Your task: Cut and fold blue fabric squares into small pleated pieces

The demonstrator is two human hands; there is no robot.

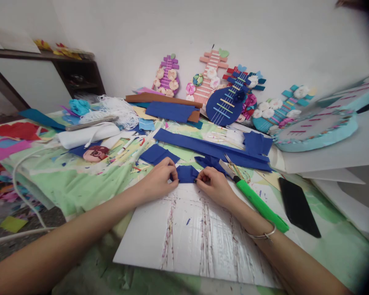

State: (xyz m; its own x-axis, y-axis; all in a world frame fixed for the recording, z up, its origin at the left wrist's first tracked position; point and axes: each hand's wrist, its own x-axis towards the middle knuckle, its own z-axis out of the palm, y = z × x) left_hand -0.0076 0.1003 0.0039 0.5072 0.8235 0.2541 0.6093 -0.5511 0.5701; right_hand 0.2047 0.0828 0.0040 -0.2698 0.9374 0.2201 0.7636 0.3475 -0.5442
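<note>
Between my two hands lies a small folded piece of dark blue crepe paper [187,174] at the far edge of a scored white board [184,229]. My left hand [161,178] pinches its left end, and my right hand [213,184] pinches its right end. Beyond my left hand is another blue paper piece [158,155]. A twisted blue piece [210,162] and a pair of scissors [233,166] lie just past my right hand. A green-handled cutter [261,205] rests beside my right forearm.
A long blue strip [212,148] stretches across behind the hands. Decorated paper lutes, one a blue lute [224,104], lean on the wall. A black phone [299,207] lies at right. White string [113,112], a white glue gun [87,135] and paper scraps are at left.
</note>
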